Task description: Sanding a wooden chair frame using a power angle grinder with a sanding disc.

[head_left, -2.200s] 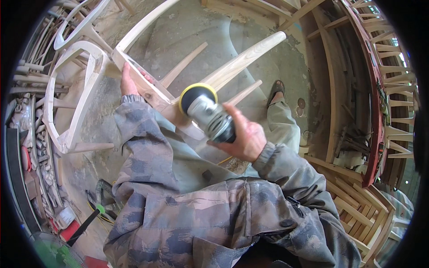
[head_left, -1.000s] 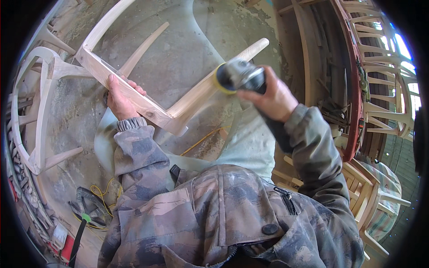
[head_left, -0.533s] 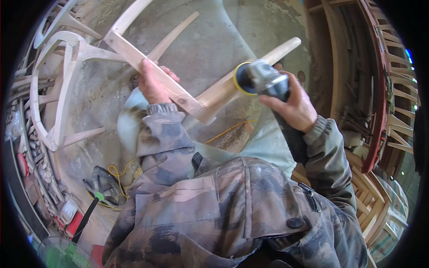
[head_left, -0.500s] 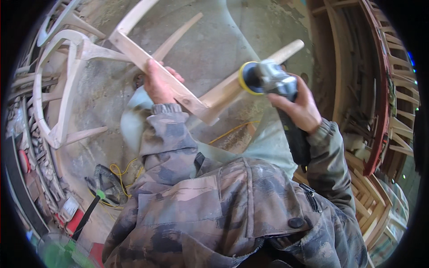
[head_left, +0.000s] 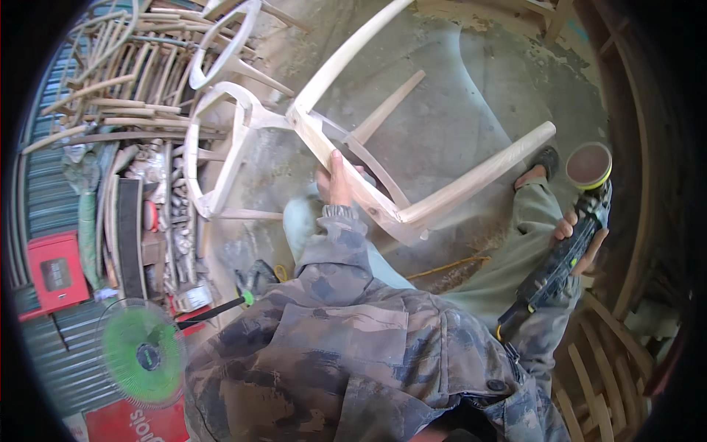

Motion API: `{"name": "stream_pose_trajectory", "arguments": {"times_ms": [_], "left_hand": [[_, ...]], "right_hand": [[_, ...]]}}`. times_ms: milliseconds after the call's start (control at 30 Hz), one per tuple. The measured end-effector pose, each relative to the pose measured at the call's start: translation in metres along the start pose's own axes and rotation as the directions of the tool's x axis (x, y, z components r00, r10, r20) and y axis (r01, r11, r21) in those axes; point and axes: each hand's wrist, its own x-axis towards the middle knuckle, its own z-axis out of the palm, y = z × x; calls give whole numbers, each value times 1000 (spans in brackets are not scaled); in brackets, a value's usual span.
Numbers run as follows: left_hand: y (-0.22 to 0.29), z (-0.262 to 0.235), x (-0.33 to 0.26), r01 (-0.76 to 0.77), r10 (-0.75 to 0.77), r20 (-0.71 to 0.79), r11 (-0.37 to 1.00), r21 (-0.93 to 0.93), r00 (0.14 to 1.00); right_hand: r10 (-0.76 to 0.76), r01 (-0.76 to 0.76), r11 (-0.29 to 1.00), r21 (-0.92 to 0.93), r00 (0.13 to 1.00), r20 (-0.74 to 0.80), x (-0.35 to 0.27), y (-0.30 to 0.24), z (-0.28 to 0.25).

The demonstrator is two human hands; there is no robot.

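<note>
My left hand (head_left: 336, 179) is closed around one rail of a bare wooden chair frame (head_left: 482, 173), which is tilted with its legs and rails sticking out over the floor. Off to the right, my right hand (head_left: 582, 239) grips the black body of an angle grinder (head_left: 549, 261). The sanding disc (head_left: 589, 165) on its head is reddish-brown with a yellow rim, and its flat face is turned up, apart from the wood.
More curved chair frames (head_left: 213, 180) stand to the left, before piled wooden parts (head_left: 140, 103). A green fan (head_left: 143, 353) and a red box (head_left: 57, 271) are at lower left. Slatted wooden pieces (head_left: 600, 368) lie at lower right. A yellow cord (head_left: 449, 267) crosses the floor.
The grinder has come off the chair frame's rail and swung right, its disc now facing up. My left hand keeps its hold on the frame. The whole view has shifted leftward.
</note>
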Motion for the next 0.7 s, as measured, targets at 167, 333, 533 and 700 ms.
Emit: {"name": "stream_pose_trajectory", "arguments": {"times_ms": [167, 333, 533, 700], "left_hand": [[49, -20, 91, -256, 180, 183, 594, 762, 966], [93, -5, 180, -200, 269, 123, 282, 938, 955], [109, 0, 201, -63, 168, 35, 167, 984, 985], [70, -39, 206, -94, 180, 50, 246, 965, 982]], "right_hand": [[-21, 24, 996, 81, 999, -36, -14, -10, -1], [0, 16, 967, 253, 998, -65, -5, -4, 14], [-45, 47, 941, 334, 999, -13, -7, -9, 0], [-32, 46, 949, 313, 998, -50, -2, -7, -1]]}}
